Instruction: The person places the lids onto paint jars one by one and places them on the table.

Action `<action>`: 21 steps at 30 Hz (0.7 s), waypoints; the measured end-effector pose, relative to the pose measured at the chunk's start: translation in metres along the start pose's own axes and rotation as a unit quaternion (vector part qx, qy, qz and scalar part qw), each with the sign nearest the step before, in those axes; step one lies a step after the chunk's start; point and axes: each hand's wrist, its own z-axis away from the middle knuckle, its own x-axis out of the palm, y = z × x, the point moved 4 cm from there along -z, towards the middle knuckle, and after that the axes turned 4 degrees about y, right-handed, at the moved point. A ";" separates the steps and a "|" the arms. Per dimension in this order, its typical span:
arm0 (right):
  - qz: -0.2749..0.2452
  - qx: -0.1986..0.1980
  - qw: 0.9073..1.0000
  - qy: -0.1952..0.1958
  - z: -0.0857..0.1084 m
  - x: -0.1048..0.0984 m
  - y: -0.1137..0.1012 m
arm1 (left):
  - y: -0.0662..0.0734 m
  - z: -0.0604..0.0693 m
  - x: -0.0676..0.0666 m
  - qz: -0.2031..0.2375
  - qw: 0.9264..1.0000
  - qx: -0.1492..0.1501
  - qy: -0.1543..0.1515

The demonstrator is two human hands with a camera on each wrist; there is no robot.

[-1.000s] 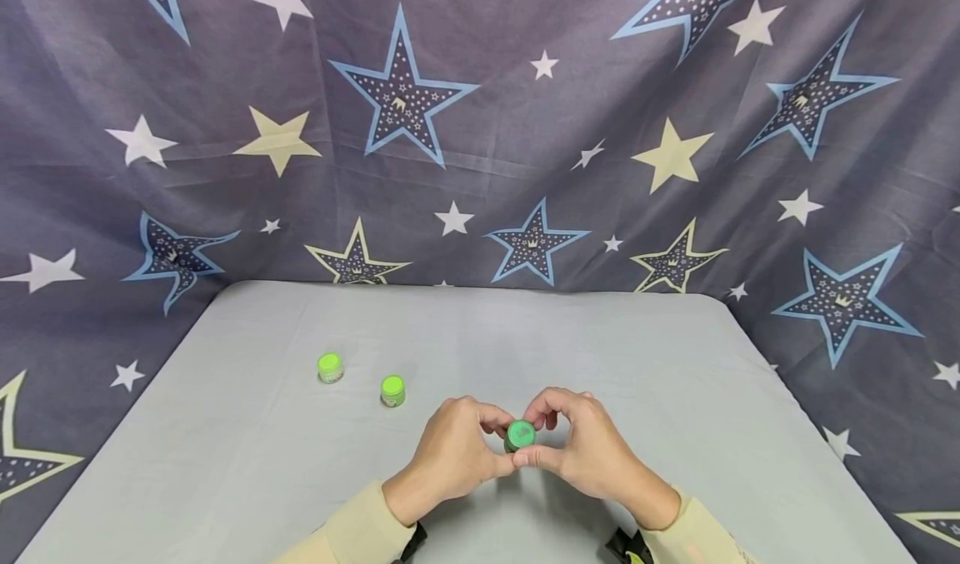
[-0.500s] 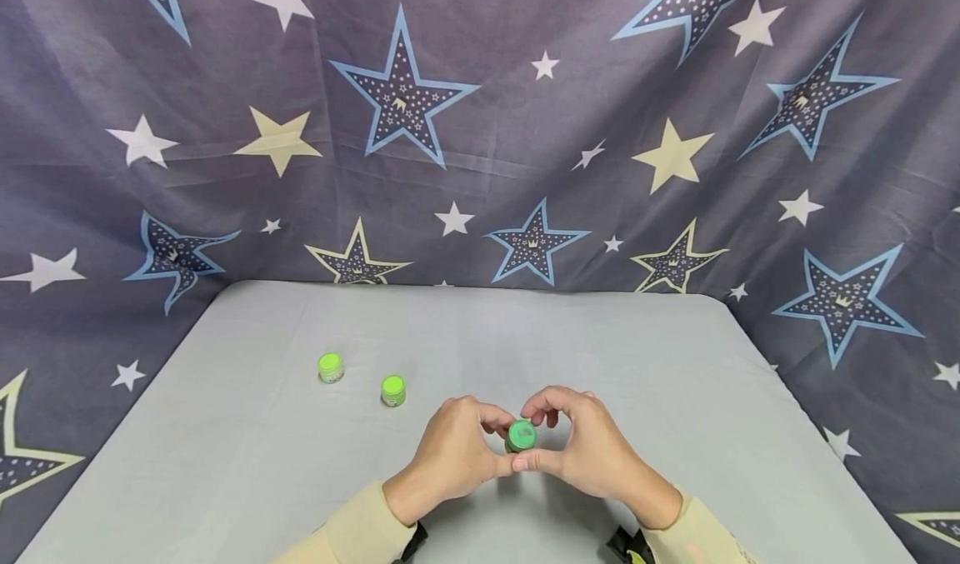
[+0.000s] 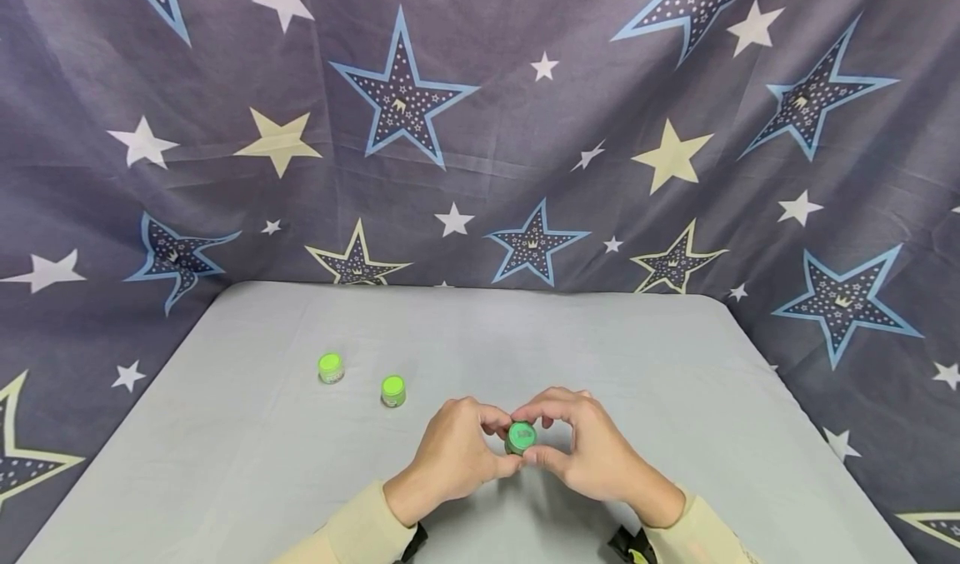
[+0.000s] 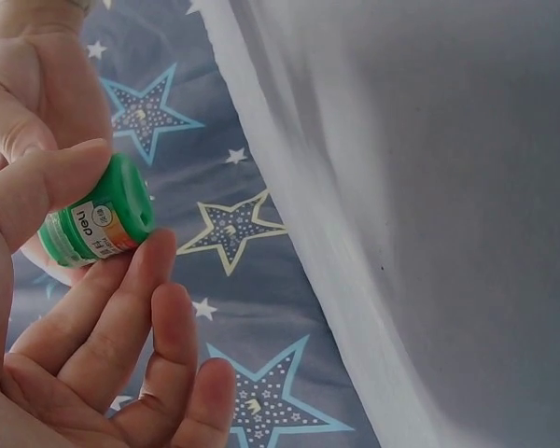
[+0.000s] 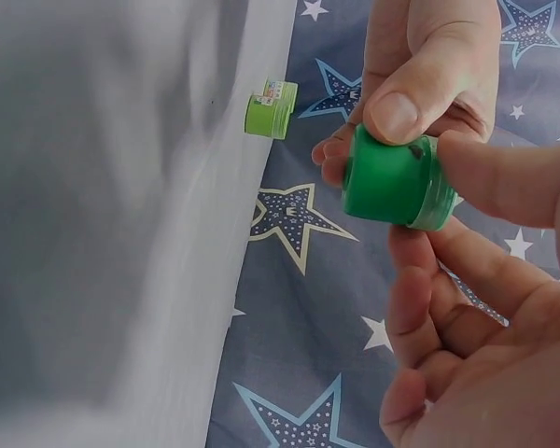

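Note:
A small green paint jar (image 3: 521,437) with a printed label sits between both hands, above the table. My left hand (image 3: 459,449) grips the jar's body between thumb and fingers. From the other side my right hand (image 3: 596,447) pinches the jar around its clear-rimmed lid with thumb and fingertips. In the right wrist view the lid end of the green jar (image 5: 397,182) lies by the right thumb. The label of the jar (image 4: 98,219) faces the camera in the left wrist view. Whether the lid is loose cannot be told.
Two light-green jars stand on the table to the left: one farther left (image 3: 331,368) and one nearer the hands (image 3: 393,391). A grey cloth covers the table (image 3: 247,464). Behind it hangs a dark star-patterned curtain (image 3: 480,189).
My right fingers lifted slightly off the green jar's far side, then came back onto its rim. The left hand and the light-green jars have stayed in place.

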 end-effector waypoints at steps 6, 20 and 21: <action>0.015 0.018 1.000 0.007 0.000 0.001 0.003 | 0.000 0.001 0.000 0.000 1.000 -0.006 0.003; 0.046 0.058 0.997 0.034 0.002 0.001 0.005 | 0.001 0.001 -0.001 0.005 1.000 0.002 0.005; 0.047 0.061 0.996 0.034 0.002 0.001 0.005 | 0.001 0.001 -0.001 0.005 1.000 0.002 0.005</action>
